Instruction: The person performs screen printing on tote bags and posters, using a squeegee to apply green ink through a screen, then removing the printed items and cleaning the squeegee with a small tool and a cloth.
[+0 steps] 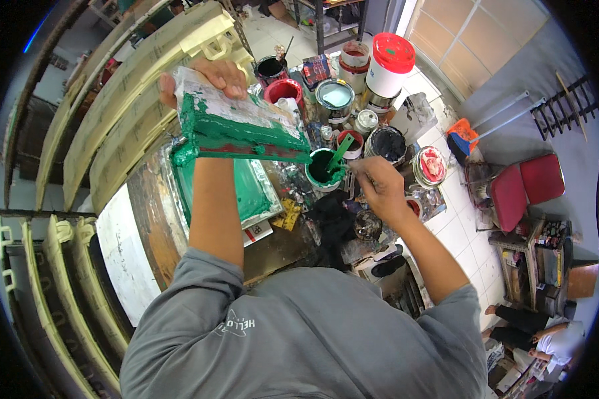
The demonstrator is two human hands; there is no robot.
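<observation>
My left hand (221, 78) is closed over the top edge of a wide squeegee (239, 136). Thick green ink coats the squeegee's lower part and left end. Beneath it lies a screen-printing frame (254, 193) with green ink over its mesh, partly hidden by my forearm. My right hand (381, 188) has its thumb and fingers pinched together beside a pot of green ink (321, 174); anything between the fingertips is too small to make out. A green spatula (341, 150) leans in that pot, apart from my right fingers.
Paint cans surround the pot, with a white bucket with a red lid (389, 66) behind. A black cloth (331, 223) lies nearer me. Cream curved panels (140, 100) stand in racks at left. Red chairs (512, 193) and another person (556, 342) are at right.
</observation>
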